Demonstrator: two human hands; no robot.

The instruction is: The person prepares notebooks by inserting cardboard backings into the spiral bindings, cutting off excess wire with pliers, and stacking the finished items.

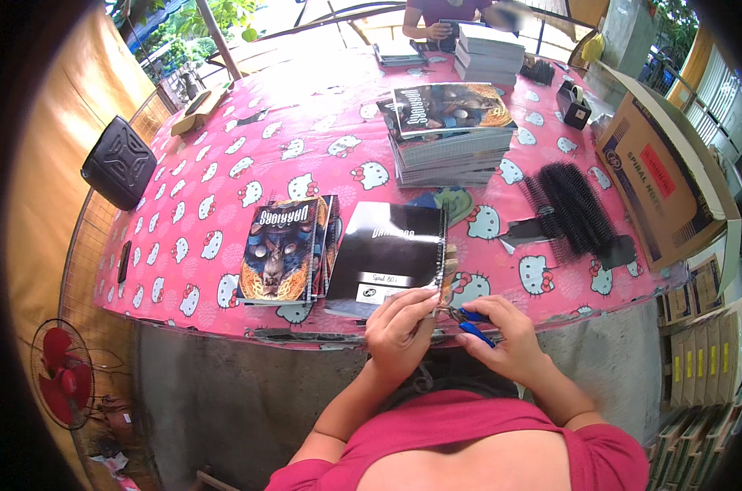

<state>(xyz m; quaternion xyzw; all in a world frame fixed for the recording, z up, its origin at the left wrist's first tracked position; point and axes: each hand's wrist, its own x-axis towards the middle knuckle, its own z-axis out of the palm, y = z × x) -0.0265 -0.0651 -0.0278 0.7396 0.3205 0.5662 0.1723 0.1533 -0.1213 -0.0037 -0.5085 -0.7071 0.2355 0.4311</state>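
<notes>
A black-covered spiral notebook (394,245) lies at the near edge of the table, its wire binding along the right side. My left hand (401,329) grips its lower right corner by the end of the binding. In my right hand (508,334) are pliers with blue handles (475,332), their handles spread apart. The pliers' jaws are at the bottom end of the wire, partly hidden by my fingers. Left of the black notebook sits a small stack of notebooks with an illustrated cover (279,250).
Behind are a tall notebook stack (448,151), black wire spirals (574,204), a tape dispenser (574,105) and a cardboard box (661,176) on the right. A black container (119,164) stands at the left edge. Across the table, another person's hand (439,31) is beside piled notebooks (489,53).
</notes>
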